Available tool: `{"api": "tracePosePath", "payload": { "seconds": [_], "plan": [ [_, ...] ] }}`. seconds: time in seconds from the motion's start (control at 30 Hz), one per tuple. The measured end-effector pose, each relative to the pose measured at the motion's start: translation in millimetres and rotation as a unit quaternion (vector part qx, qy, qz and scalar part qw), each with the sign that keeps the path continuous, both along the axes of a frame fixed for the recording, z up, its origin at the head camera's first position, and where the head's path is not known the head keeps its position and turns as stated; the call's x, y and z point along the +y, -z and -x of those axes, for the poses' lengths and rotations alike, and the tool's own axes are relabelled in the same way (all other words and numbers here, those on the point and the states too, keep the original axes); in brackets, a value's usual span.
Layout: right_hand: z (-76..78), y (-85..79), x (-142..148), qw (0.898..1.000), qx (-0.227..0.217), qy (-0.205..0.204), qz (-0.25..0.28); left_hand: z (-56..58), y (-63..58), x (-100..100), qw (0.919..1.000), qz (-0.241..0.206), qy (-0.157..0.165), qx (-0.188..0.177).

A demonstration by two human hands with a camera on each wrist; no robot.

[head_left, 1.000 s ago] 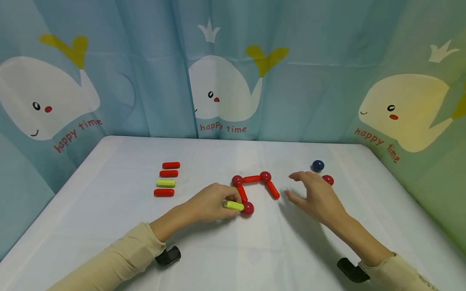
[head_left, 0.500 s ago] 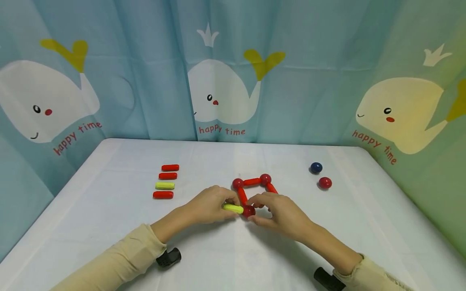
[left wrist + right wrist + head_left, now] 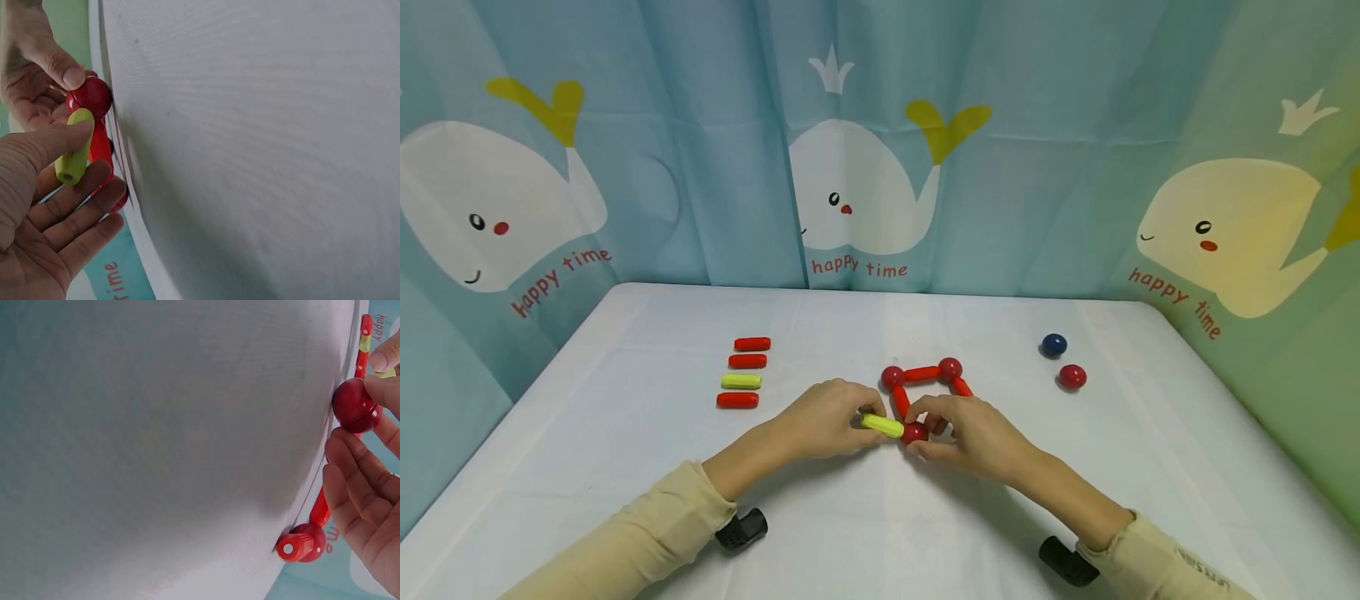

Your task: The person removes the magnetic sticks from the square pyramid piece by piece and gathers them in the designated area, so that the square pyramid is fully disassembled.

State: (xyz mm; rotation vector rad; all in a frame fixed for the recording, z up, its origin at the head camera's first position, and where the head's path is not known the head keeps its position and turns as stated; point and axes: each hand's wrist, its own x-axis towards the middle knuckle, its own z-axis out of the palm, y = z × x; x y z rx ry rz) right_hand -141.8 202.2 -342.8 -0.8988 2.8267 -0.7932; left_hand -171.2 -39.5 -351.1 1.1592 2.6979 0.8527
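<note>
My left hand (image 3: 829,419) pinches a yellow-green rod (image 3: 882,426) between thumb and fingers. The rod's far end meets a red ball (image 3: 92,97). From the other side my right hand (image 3: 973,433) pinches that same red ball (image 3: 355,403) between thumb and fingers. This ball is the near corner of a joined shape. A red rod (image 3: 901,402) runs from it to a second ball (image 3: 892,377), and another red rod (image 3: 922,374) leads on to a third ball (image 3: 951,368). From there a further red rod (image 3: 961,387) slants forward, partly hidden behind my right hand.
At the left of the white table (image 3: 647,375) lies a column of loose rods: red rods (image 3: 737,401) and a yellow-green one (image 3: 741,381). A dark blue ball (image 3: 1054,345) and a loose red ball (image 3: 1072,377) rest at the right. A whale-print curtain (image 3: 722,167) stands behind.
My right hand has come in from the right, beside the loose balls, to the near corner ball and taken hold of it. My left hand keeps the yellow-green rod at that ball.
</note>
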Motion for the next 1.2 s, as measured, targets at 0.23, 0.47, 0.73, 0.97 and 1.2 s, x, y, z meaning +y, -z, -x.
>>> {"api": "tracePosePath", "payload": {
  "seconds": [0.23,0.47,0.73,0.97,1.2],
  "plan": [
    [0.2,0.4,-1.6,1.000,0.001,-0.004,0.017,-3.1,-2.8,-3.8,0.9998,0.020,0.008,0.005],
    [-0.3,1.3,-1.5,0.999,0.022,0.037,0.011,-14.2,-8.2,-17.2,0.9999,0.010,-0.001,0.004],
    [-0.7,1.0,2.0,0.998,0.027,0.050,0.003,-18.5,-15.3,-46.7,0.9985,-0.017,-0.050,0.015],
    [-2.4,1.8,3.2,0.998,0.036,0.051,0.009,-16.7,-16.5,-71.1,0.9954,-0.049,-0.082,0.012],
    [-1.0,2.5,3.1,0.998,0.037,0.046,0.013,-9.6,-23.5,-116.3,0.9802,-0.095,-0.171,0.030]
  ]
}}
